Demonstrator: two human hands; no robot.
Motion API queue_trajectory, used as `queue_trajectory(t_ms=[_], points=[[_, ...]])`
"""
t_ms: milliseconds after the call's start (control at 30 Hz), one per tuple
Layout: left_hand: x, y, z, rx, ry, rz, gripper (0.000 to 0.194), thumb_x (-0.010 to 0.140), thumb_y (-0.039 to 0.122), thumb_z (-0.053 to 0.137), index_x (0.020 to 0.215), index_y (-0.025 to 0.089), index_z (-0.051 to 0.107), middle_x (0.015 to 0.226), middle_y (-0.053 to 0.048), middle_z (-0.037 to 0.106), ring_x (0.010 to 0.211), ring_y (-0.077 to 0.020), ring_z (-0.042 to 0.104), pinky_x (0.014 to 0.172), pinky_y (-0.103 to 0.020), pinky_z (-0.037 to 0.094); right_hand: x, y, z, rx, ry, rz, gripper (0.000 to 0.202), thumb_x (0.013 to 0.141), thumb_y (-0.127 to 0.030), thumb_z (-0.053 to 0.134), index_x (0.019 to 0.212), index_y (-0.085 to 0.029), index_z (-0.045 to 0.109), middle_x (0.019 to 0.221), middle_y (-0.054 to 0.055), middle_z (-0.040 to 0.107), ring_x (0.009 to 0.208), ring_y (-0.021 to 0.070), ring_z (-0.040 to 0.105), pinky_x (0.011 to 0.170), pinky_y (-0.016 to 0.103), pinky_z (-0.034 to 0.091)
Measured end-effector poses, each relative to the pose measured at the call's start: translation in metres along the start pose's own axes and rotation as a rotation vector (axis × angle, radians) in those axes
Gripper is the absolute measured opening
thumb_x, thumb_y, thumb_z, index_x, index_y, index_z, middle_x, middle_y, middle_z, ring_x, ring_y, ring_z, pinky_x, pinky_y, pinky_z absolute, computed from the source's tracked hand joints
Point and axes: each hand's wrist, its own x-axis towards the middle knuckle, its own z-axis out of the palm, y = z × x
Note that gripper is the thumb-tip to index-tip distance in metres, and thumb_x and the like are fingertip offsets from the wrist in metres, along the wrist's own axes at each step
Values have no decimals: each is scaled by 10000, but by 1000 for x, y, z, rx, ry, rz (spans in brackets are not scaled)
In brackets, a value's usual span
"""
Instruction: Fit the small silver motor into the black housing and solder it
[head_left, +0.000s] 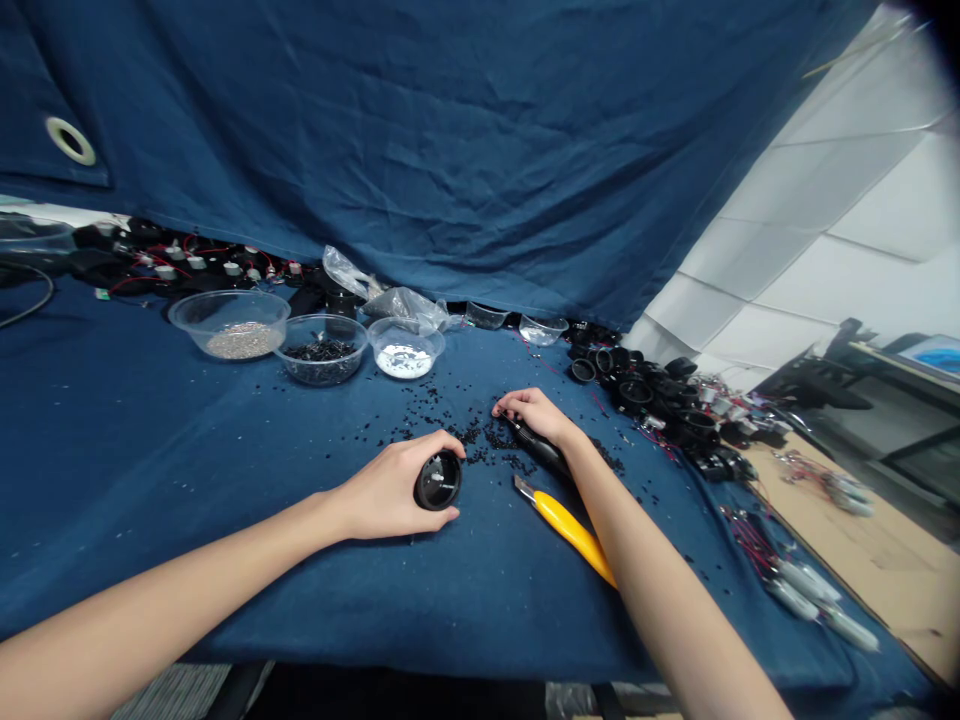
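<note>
Two bare hands over a blue cloth-covered surface (285, 590), and the left one's easy to read. The left hand (397, 490) is wrapped around a round black cup (439, 480), fingers over the far side and thumb along the near side. Its open end faces up toward the camera, with something pale inside. It's around the middle, closer to the front edge than the back; can't tell if its base touches the cloth.

The right hand (532, 412) is farther toward the back edge, off to the right of the cup, right by a scatter of loose black bits (472, 436). Those bits lie between the two hands, just beyond the cup. The right fingers are bunched in a pinch pointing left, but I can't tell if they've got a bit. A dark tool (544, 450) lies under that hand, tip by the fingertips, long axis slanting back under the forearm. Can't tell if it's gripped.

Left forearm comes in low from the front left, the right one from the front right. A yellow utility knife (574, 535) sits between cup and right forearm, blade angled toward the back left. Three clear bowls (322, 378) line up toward the back edge, left of middle.
</note>
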Motion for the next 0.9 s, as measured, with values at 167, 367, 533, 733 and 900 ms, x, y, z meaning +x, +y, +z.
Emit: queue_trajectory(t_ms=[167, 367, 533, 733, 900], points=[[0, -1, 1, -4, -3, -1, 461, 695, 213, 745, 1096, 242, 521, 1044, -5, 628, 938, -214, 618, 831, -329, 466, -1, -1, -1, -28, 7, -7, 318, 933, -406, 547, 865, -111, 645, 828, 19, 657, 746, 106, 610, 756, 291, 515], [1, -2, 1, -21, 2, -4, 463, 693, 209, 747, 1097, 244, 524, 1062, 0, 627, 955, -212, 618, 840, -323, 462, 0, -1, 2, -118, 14, -5, 345, 934, -431, 536, 857, -113, 644, 827, 21, 663, 727, 104, 610, 745, 287, 513], [0, -2, 1, -43, -5, -24, 480, 688, 213, 751, 1112, 239, 527, 1072, -8, 634, 957, -219, 625, 844, -331, 471, -6, -15, -4, -275, 139, -8, 348, 939, -432, 484, 947, -133, 661, 927, 51, 696, 819, 136, 629, 804, 296, 484], [1, 1, 2, -114, -16, -22, 458, 698, 174, 725, 1105, 225, 522, 1021, -4, 646, 910, -195, 635, 824, -310, 480, -76, -34, -41, -571, 170, 97, 456, 813, -609, 549, 853, -176, 686, 866, 74, 708, 771, 184, 615, 696, 277, 409], [3, 2, 5, -159, -20, 3, 398, 674, 131, 721, 1028, 218, 561, 1021, 1, 635, 911, -190, 622, 816, -301, 475, -141, -25, -40, -769, 45, 246, 426, 697, -563, 686, 898, -187, 676, 828, 85, 704, 717, 210, 623, 608, 274, 366]])
